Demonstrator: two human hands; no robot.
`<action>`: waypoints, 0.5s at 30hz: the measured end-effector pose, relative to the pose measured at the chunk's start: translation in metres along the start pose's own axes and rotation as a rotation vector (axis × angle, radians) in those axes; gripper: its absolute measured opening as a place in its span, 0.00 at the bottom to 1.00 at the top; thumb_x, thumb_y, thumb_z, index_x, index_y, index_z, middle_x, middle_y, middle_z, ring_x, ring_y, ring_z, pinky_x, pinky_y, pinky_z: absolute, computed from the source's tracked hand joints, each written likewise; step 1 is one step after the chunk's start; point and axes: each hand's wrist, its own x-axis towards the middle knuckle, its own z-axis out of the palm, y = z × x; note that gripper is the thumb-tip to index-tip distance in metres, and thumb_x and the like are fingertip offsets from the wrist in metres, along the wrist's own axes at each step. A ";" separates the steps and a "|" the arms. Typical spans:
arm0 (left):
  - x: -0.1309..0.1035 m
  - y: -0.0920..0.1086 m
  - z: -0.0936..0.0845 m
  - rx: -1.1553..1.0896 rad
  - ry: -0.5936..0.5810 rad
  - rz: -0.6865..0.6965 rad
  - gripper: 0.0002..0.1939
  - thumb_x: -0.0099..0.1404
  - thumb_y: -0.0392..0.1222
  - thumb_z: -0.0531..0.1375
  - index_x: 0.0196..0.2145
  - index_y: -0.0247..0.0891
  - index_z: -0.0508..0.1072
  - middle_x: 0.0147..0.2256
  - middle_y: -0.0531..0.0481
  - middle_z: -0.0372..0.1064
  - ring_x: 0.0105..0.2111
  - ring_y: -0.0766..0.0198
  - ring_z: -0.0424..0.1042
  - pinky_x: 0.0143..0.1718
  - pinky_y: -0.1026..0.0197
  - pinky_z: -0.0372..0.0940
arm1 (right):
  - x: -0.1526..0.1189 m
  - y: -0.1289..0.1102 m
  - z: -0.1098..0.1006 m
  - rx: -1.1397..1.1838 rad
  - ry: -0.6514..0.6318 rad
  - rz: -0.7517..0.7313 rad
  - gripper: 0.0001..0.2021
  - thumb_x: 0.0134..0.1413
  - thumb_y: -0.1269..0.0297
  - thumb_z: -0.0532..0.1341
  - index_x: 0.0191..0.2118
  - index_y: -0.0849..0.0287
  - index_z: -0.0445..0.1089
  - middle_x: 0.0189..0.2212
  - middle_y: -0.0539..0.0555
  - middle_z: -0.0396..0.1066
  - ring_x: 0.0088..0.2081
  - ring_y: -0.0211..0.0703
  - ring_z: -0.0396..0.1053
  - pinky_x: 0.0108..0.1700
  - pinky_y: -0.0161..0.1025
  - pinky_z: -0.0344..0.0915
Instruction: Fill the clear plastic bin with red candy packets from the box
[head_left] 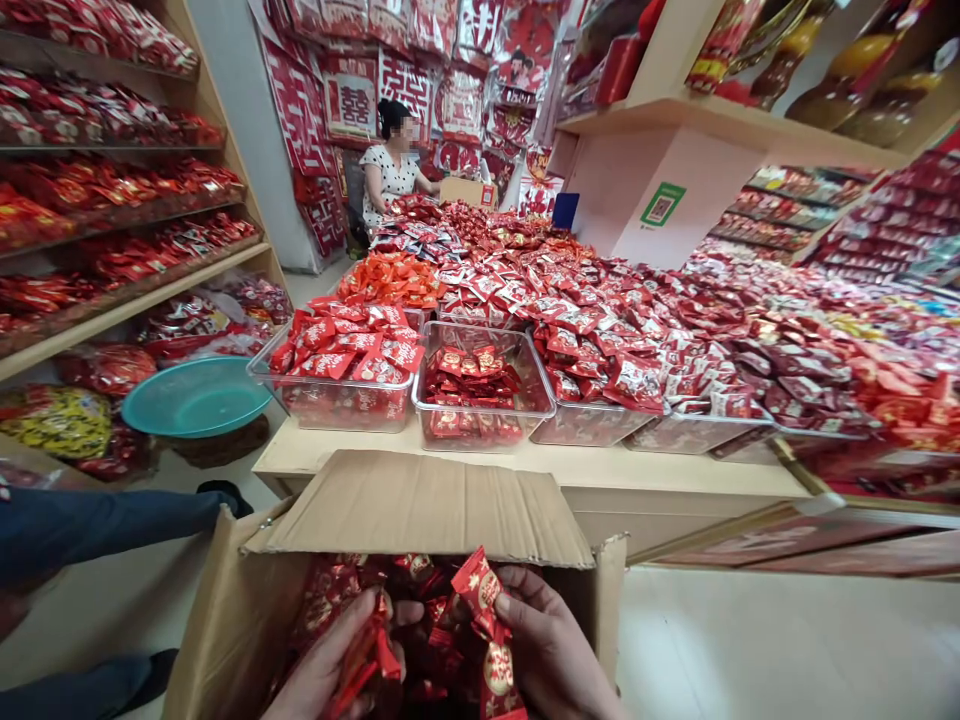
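An open cardboard box full of red wrapped candies sits at the bottom centre, its far flap folded outward. Inside it, my left hand is closed around several red candy packets. Just to the right, my right hand pinches red and gold candies between thumb and fingers, with another packet hanging below. Beyond the box, a clear plastic bin on the counter is partly filled with similar red and gold candies.
Heaped candy bins line the wooden counter. A teal basin and stocked shelves stand left. Someone's dark-clad legs are at lower left. A person in a dotted top is behind the counter.
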 end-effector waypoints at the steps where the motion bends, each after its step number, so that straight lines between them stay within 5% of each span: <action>1: 0.000 0.000 0.004 0.046 -0.006 -0.006 0.13 0.49 0.44 0.65 0.31 0.38 0.70 0.25 0.51 0.75 0.18 0.66 0.71 0.10 0.71 0.57 | -0.001 0.000 0.002 0.042 0.006 0.028 0.14 0.35 0.67 0.69 0.31 0.62 0.67 0.26 0.54 0.72 0.27 0.40 0.69 0.35 0.40 0.64; 4: 0.001 -0.001 0.016 0.235 -0.159 0.057 0.12 0.49 0.41 0.65 0.34 0.39 0.72 0.25 0.52 0.74 0.24 0.65 0.73 0.25 0.66 0.66 | -0.003 0.002 0.008 0.088 0.010 0.067 0.14 0.35 0.68 0.69 0.30 0.62 0.66 0.25 0.53 0.71 0.27 0.40 0.69 0.35 0.39 0.63; 8: 0.008 -0.008 0.028 0.435 -0.399 0.205 0.18 0.49 0.42 0.65 0.39 0.38 0.73 0.35 0.45 0.75 0.37 0.55 0.73 0.42 0.55 0.64 | 0.002 0.019 0.010 -0.010 -0.025 0.010 0.15 0.35 0.65 0.69 0.31 0.63 0.67 0.25 0.53 0.71 0.25 0.36 0.68 0.32 0.35 0.62; 12: 0.017 -0.013 0.021 0.470 -0.313 0.249 0.19 0.46 0.45 0.66 0.38 0.37 0.74 0.39 0.43 0.75 0.41 0.50 0.71 0.44 0.51 0.63 | 0.014 0.041 -0.002 -0.284 0.001 -0.140 0.17 0.37 0.57 0.68 0.31 0.63 0.67 0.24 0.52 0.71 0.24 0.36 0.67 0.29 0.33 0.61; 15: 0.020 -0.012 0.000 0.511 -0.088 0.310 0.21 0.45 0.47 0.66 0.38 0.39 0.74 0.41 0.44 0.74 0.45 0.49 0.69 0.48 0.50 0.61 | 0.015 0.041 -0.012 -0.618 0.019 -0.338 0.13 0.41 0.55 0.64 0.29 0.59 0.67 0.24 0.52 0.71 0.27 0.40 0.68 0.31 0.36 0.64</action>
